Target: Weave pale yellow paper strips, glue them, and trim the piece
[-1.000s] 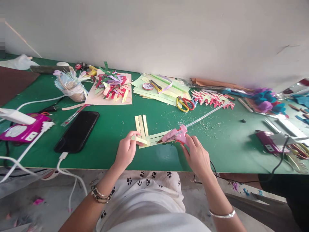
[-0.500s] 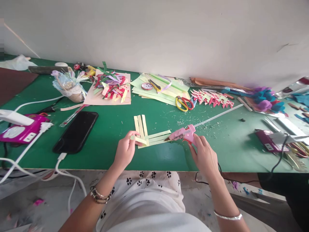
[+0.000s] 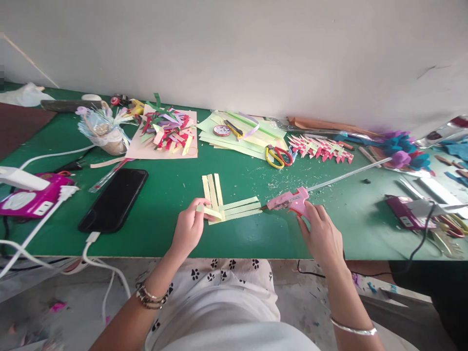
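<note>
My right hand (image 3: 323, 232) is wrapped round the handle of a pink hot glue gun (image 3: 287, 200), which has a long clear glue stick (image 3: 347, 174) poking out of its back. Its nozzle points left, close to the right ends of the pale green strips. These paper strips (image 3: 241, 209) lie on the green table, crossed at a corner with several pale yellow strips (image 3: 213, 190) running away from me. At that corner my left hand (image 3: 190, 224) pinches a folded pale paper strip (image 3: 211, 213) between thumb and fingers.
Beyond the strips lie red and yellow scissors (image 3: 275, 157), pale green paper sheets (image 3: 215, 139) and a woven pink-green paper band (image 3: 320, 148). A black phone (image 3: 114, 200) on a white cable and a magenta power strip (image 3: 38, 195) are at left. Another magenta power strip (image 3: 409, 213) is at right.
My right hand has drawn the glue gun to the right, so its nozzle has moved off the strips towards their right ends. My left hand and the strips stay nearly where they were.
</note>
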Tool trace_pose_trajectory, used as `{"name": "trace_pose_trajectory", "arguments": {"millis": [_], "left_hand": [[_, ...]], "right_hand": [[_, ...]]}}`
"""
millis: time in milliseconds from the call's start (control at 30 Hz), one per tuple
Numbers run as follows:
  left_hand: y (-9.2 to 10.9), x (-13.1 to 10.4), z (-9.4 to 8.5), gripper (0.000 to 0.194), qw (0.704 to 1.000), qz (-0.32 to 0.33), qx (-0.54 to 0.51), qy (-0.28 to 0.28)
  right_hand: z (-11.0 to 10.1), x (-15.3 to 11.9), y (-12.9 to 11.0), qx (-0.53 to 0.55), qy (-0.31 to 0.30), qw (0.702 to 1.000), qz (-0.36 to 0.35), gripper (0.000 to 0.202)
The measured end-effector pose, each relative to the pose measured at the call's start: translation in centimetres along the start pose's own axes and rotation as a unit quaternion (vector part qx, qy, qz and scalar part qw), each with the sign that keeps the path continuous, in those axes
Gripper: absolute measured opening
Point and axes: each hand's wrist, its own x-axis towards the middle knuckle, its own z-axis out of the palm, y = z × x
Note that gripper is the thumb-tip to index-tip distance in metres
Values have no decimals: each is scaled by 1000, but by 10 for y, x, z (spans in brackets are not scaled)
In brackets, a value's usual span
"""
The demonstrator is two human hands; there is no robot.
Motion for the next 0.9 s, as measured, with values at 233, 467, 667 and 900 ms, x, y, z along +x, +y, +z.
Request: {"name": "trace_pose_trajectory", "arguments": {"millis": [233, 467, 667, 900], "left_hand": [[1, -1, 0, 37, 1000, -1, -1, 0], [1, -1, -1, 38, 1000, 0, 1, -2], [1, -1, 0, 36, 1000, 0, -3, 1], [3, -2, -1, 35, 1000, -1, 0, -6]], "right_hand": [[0, -1, 3, 0, -2, 1000, 10, 32], [-2, -1, 7, 2, 3, 1000, 27, 33], [-12, 0, -7, 32, 56, 996, 60, 40], [-6, 2, -48, 83, -17, 994, -62, 34]]}}
